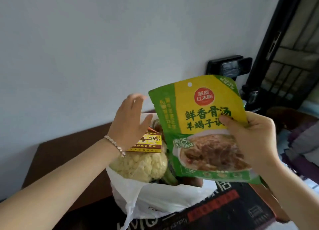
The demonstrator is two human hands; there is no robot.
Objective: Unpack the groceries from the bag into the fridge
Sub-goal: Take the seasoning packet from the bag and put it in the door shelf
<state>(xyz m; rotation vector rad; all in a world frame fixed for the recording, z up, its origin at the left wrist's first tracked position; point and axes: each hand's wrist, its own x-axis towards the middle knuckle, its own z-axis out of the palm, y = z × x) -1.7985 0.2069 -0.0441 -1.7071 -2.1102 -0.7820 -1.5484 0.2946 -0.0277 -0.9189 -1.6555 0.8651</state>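
Forearms are nearest, coming in from 7 and 4 o'clock. Starting at the grip: the seasoning pouch (203, 126) is pinched at its 3 o'clock edge by the right hand (255, 140), with the thumb laid on the printed front and the fingers tucked behind. The pouch is held in the air, clear of the white plastic bag (155, 195) and just above its 1 o'clock side. The left hand (129, 121) is spread flat with nothing gripped, over the bag's 11 o'clock rim. Whether the plastic is touched can't be told.

What could go wrong, probably: only one edge of a floppy pouch is pinched, so it could swing or slip out on the way. A yellow box (148, 141) is perched on the cauliflower (143, 164), so it could get knocked off if the bag is nudged. The bag is slumped between the table (57, 157) and a black carton (224, 209), so it may sag open. No fridge is in view.

Orientation: the printed face is turned to the camera, and the hang-hole end is pointed at roughly 12. The long axis runs from about 12 to 5, so it's tilted slightly.
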